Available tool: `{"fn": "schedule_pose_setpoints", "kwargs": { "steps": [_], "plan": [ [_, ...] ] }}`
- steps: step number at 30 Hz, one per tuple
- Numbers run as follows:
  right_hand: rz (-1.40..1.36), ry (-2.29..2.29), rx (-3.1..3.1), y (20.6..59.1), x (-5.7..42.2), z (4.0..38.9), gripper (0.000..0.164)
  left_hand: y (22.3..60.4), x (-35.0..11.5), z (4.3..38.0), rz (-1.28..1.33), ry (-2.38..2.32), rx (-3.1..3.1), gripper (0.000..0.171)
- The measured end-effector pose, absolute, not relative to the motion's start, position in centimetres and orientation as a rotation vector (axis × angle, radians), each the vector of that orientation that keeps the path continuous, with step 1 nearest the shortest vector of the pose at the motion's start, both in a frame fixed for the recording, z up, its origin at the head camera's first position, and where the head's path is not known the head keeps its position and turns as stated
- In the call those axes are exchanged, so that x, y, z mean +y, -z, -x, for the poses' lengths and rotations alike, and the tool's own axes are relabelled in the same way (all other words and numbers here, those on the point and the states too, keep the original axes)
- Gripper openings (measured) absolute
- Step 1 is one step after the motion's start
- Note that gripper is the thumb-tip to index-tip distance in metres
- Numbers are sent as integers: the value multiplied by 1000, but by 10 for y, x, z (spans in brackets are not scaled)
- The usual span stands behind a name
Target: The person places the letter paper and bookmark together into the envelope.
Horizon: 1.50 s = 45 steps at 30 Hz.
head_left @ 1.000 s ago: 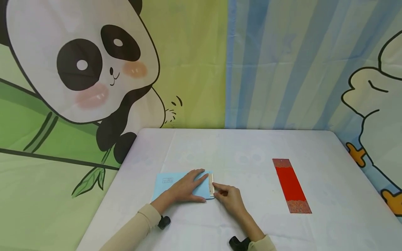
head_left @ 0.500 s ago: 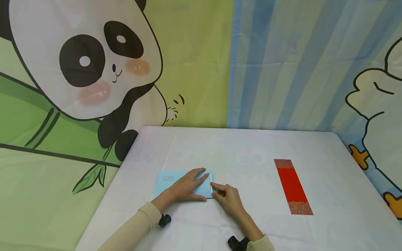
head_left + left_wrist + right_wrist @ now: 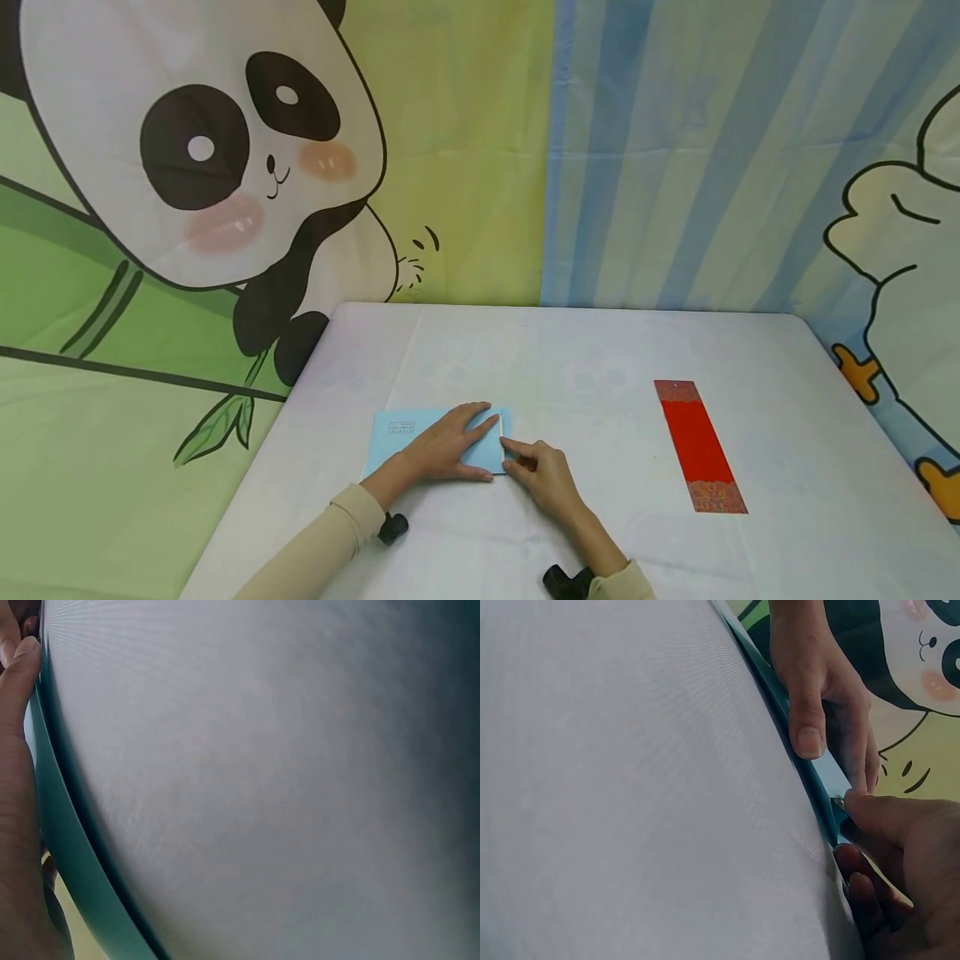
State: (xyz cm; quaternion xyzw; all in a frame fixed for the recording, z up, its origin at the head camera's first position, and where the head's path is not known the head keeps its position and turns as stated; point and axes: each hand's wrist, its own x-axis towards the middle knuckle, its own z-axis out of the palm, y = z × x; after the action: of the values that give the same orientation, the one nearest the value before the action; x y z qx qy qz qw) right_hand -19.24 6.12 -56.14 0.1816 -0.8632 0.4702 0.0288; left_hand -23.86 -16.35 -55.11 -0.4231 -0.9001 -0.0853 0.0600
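A light blue envelope (image 3: 396, 442) with a small printed box lies flat on the white table. My left hand (image 3: 446, 446) rests on it with the fingers spread, holding it down near its right end. There, the cream-white edge of a paper slip (image 3: 502, 427) shows as a thin line; the rest of the slip is hidden. My right hand (image 3: 551, 479) has thumb and index fingertips at that edge, its other fingers curled under. Seen from the right wrist, the thumb of my right hand (image 3: 922, 855) is at the envelope's (image 3: 810, 780) end, close to my left hand (image 3: 821, 682).
A long red strip (image 3: 697, 446) with patterned ends lies to the right on the white table (image 3: 592, 358). Behind the table hangs a cloth backdrop (image 3: 457, 150) with a panda and other cartoon figures.
The paper slip has slid left into the envelope, from a wide printed band to a thin line. My right fingertips have moved left with it; my left hand stays in place.
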Motion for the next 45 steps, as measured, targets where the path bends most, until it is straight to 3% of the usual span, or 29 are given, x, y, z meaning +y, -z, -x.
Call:
{"fn": "schedule_pose_setpoints", "kwargs": {
  "steps": [45],
  "plan": [
    [-596,-1464,-2651,560,59,191,32,556,-164,239,1292,264,-2704,95]
  ]
}}
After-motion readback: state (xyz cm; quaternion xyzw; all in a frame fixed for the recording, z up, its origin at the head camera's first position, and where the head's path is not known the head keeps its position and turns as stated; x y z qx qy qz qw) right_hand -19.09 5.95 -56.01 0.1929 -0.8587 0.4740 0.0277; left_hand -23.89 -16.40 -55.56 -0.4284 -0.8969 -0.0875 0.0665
